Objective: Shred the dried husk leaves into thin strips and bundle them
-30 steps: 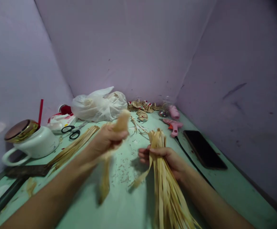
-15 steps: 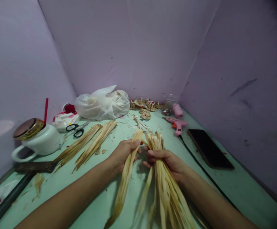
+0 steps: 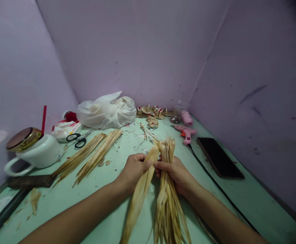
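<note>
My left hand (image 3: 135,169) pinches a wide, pale dried husk strip (image 3: 141,193) near its top end; the strip hangs toward the near edge. Close beside it, my right hand (image 3: 177,173) is closed round a thick bundle of dried husk strips (image 3: 167,203), whose cut ends stick up above the fingers. The right thumb reaches across to the left fingertips, by the edge of the wide strip. Some fingers of both hands are hidden behind the husk. Beyond the hands, thin husk scraps (image 3: 148,131) lie on the green table (image 3: 107,210).
Two flat husk bundles (image 3: 99,154) and scissors (image 3: 79,138) lie left, near a white mug (image 3: 42,152) and a dark-bladed tool (image 3: 31,181). At the back are a plastic bag (image 3: 107,112) and woven pieces (image 3: 153,122). A pink glue gun (image 3: 187,133), its cord, and a phone (image 3: 219,157) lie right.
My hands have come together, the right thumb now meeting the left fingertips. The wide strip has moved right against the bundle, and the bundle's lower strands hang closer together. The view shifted slightly.
</note>
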`<state>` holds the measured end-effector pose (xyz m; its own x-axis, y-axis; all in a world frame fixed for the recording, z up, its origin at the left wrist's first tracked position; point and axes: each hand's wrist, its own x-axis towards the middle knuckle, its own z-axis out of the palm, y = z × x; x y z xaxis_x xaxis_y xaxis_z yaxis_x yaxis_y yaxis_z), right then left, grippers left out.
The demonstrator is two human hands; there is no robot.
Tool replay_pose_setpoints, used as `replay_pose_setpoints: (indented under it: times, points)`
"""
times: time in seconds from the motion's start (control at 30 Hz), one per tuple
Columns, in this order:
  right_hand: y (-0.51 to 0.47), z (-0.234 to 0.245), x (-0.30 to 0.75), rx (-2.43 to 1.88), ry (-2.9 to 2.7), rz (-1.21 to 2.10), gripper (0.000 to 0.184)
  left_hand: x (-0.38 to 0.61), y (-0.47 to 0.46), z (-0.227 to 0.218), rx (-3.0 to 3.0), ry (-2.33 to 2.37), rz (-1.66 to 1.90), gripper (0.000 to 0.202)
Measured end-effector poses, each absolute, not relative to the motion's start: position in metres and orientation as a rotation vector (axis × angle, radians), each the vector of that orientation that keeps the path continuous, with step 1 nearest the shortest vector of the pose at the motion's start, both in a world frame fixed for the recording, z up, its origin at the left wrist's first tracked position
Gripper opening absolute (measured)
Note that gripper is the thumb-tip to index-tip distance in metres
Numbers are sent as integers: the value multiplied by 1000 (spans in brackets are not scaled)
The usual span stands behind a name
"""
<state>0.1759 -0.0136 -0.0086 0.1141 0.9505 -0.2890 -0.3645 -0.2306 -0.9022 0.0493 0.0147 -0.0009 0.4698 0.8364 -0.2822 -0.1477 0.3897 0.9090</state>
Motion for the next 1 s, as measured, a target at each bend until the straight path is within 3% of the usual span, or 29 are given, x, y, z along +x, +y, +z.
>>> replay_pose_setpoints:
  times: [0.33, 1.0]
  points:
    - [-14, -8, 180, -1268, -740, 1360, 13, 45, 26, 2, 760, 1008, 743, 21]
    - [-16, -8, 173, -1147, -742, 1444, 26, 45, 18, 14, 918, 905, 653, 30]
